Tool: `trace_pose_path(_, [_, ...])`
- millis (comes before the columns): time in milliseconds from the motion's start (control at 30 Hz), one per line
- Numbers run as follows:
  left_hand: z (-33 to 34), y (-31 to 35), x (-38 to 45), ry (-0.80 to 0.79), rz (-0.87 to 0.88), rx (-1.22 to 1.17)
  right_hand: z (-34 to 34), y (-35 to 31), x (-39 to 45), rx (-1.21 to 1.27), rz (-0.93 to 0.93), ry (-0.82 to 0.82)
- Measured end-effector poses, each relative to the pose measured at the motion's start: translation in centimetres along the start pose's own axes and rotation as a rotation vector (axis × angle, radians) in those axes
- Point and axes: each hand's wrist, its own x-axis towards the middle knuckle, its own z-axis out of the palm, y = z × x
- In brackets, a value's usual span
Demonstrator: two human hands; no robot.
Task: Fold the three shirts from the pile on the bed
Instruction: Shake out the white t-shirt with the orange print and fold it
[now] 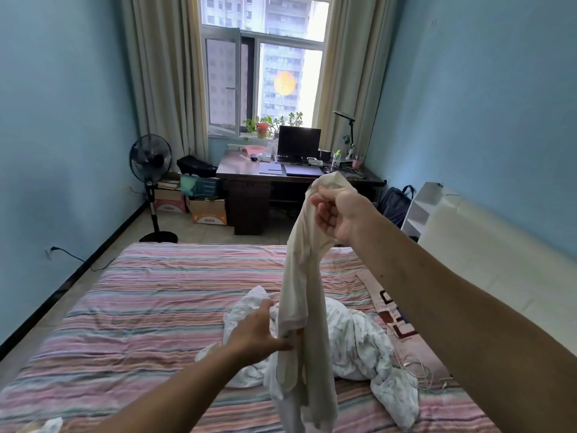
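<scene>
A person's left hand (260, 332) reached with nearly straight fingers against a cream shirt's (299, 292) hanging lower part, above the pile (359, 342) on the striped bed (140, 301), while the raised right hand (335, 214) clutched its top.

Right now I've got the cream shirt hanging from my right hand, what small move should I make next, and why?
Probably slide your left hand along the lower part of the cream shirt to find a hem or corner and pull it open. The right hand grips it bunched at the top, so it hangs as a twisted rope over the pile on the bed, too narrow to fold.
</scene>
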Motion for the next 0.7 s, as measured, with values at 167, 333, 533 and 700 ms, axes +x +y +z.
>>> trace_pose_path(167, [0.6, -0.1, 1.5, 0.164, 0.011, -0.107, -1.4, -0.8, 0.2, 0.010, 0.007, 0.026])
trace_pose_path(333, [-2.8, 0.9, 2.8, 0.168, 0.000, -0.426, -4.7, -0.5, 1.2, -0.046, -0.082, 0.189])
trace_pose_path(533, [-7.8, 4.0, 3.5, 0.153, 0.125, -0.408, -7.9, 2.9, 2.5, -0.412, -0.051, 0.364])
trace_pose_path(700, [-9.2, 6.5, 3.8, 0.066, 0.137, -0.369, -6.1, 5.5, 1.7, -0.639, 0.044, 0.102])
